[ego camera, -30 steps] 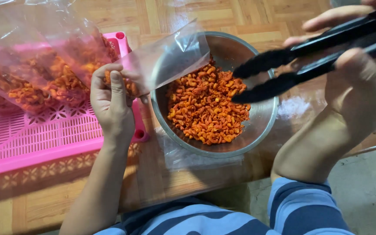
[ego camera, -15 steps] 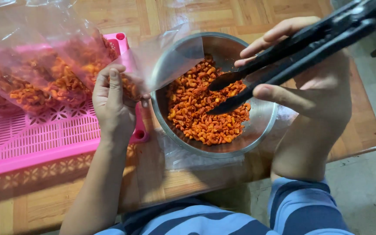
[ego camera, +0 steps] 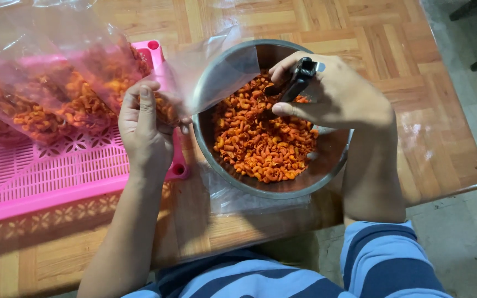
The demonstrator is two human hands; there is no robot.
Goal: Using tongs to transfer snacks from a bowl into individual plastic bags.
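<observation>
Since the earlier frame, the right hand (ego camera: 335,99) has swung in from the table's edge and now sits over the steel bowl (ego camera: 327,157), pointing the black tongs (ego camera: 299,80) down into the snacks; before, the tongs were held up and out to the side. Whether the tong tips are apart or pinched on food cannot be told, as the hand hides them.

The orange curled snacks (ego camera: 260,140) are short, ridged, elbow-shaped pieces dusted in red-orange seasoning. They cover the bottom of the bowl in a loose heap, so a good deal seems left to bag.

Just left of the bowl, the left hand (ego camera: 144,132) pinches the rim of a clear plastic bag (ego camera: 216,72), fingers closed on the film, holding its mouth open over the bowl's left edge. This bag looks nearly empty.

Further left of the bowl, several filled bags (ego camera: 40,105) of the same snacks lie on a pink slatted tray (ego camera: 45,176), so part of the bagging looks done.

Under the bowl, a flat sheet of clear plastic (ego camera: 249,200) lies on the wooden parquet table (ego camera: 415,72). Blue striped sleeves show at the bottom.
</observation>
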